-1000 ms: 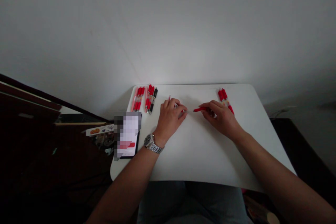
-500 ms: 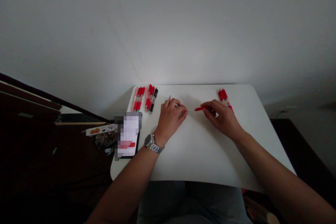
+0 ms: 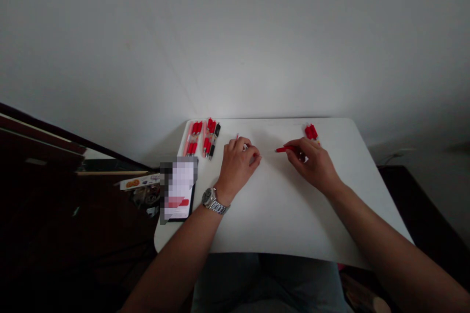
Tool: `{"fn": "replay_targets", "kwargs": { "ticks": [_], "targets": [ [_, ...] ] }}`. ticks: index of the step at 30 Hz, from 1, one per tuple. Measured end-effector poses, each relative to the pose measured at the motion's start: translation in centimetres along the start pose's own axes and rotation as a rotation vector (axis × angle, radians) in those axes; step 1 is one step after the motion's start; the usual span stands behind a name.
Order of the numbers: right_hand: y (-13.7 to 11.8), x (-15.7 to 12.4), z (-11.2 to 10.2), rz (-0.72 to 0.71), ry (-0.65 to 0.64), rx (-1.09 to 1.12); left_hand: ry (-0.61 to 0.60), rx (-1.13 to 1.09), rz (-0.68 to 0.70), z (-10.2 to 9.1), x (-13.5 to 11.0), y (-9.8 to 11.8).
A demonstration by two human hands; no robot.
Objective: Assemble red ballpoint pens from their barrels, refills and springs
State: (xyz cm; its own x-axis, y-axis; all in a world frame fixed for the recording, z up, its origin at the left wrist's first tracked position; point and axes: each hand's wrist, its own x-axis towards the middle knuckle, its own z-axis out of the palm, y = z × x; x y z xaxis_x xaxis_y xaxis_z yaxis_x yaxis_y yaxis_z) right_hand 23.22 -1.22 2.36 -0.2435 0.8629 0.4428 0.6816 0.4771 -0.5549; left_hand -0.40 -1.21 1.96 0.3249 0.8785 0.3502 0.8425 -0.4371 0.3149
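My right hand (image 3: 312, 159) is closed in a pinch on a red pen (image 3: 282, 149), whose silver tip points left toward my other hand. My left hand (image 3: 240, 156) has its fingers curled, with thumb and index finger pressed together. A thin pale piece shows at those fingertips, too small to name. Behind the left knuckles a slim pinkish piece (image 3: 237, 136) sticks up; whether the hand holds it I cannot tell. Just beyond my right hand lie red pens (image 3: 311, 131), partly covered by it. A small gap separates the two hands.
Clear-and-red pens (image 3: 193, 139) lie at the back left of the white table (image 3: 279, 215). Beside them are more red pens (image 3: 209, 137) and a black pen (image 3: 215, 142). A phone (image 3: 181, 190), partly blurred out, rests on the left edge. A wall stands behind the table.
My right hand has shifted slightly right and up with the red pen, widening the gap to my left hand. It covers more of the pens behind it. My left hand has hardly moved.
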Motion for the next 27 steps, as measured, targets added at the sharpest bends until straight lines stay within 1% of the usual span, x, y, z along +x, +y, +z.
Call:
{"fn": "replay_targets", "kwargs": {
  "ticks": [5, 11, 21, 27],
  "targets": [
    [0.15, -0.05, 0.28, -0.035, -0.051, -0.008, 0.006, 0.014, -0.003, -0.07, 0.07, 0.17],
    [0.41, -0.16, 0.56, -0.019, -0.094, -0.015, -0.002, 0.012, -0.004, -0.07, 0.03, 0.16],
    [0.50, -0.27, 0.52, -0.001, -0.102, -0.012, -0.012, -0.002, 0.004, -0.13, -0.02, 0.23],
    [0.43, -0.19, 0.51, -0.011, -0.091, -0.013, -0.012, -0.040, 0.030, -0.14, -0.05, -0.19]
  ]
}}
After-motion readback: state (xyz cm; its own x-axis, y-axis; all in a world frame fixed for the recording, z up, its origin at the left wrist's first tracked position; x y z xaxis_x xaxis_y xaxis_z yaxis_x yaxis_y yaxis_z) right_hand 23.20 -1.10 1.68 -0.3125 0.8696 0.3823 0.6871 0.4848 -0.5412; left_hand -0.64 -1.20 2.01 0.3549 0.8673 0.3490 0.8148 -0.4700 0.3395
